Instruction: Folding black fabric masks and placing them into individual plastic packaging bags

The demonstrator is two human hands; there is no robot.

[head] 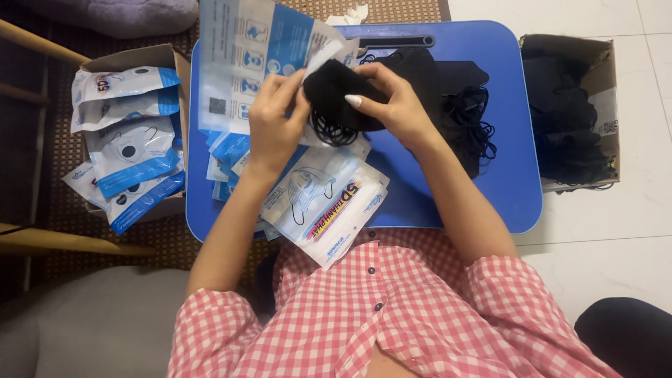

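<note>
Two cardboard boxes flank the blue lap table [504, 140]. The left box [150, 57], at 9 o'clock of the table, holds filled white-and-blue mask pouches [133, 150], stacked loosely and spilling over its near edge. The right box [602, 66], at 3 o'clock, holds loose black masks [567, 119] with tangled ear loops.

On the table we note a heap of black masks [455, 98] at 1 o'clock of the hands, and a pile of empty-looking pouches [325, 199] at 6 o'clock, near the table's front edge.

Our left hand [274, 126] pinches the open mouth of a white-and-blue pouch [245, 63] between thumb and fingers; the pouch stands up toward 12 o'clock, its long axis running 12 to 6. Our right hand [395, 101] grips a folded black mask [336, 87], fingers curled over it, thumb on its near face. The mask sits above the table's centre, between both hands, touching the pouch mouth. Its long axis runs roughly 10 to 4, with the leading end toward the pouch at 10 o'clock. Its black ear loops [332, 129] hang down toward 6 o'clock.
</note>
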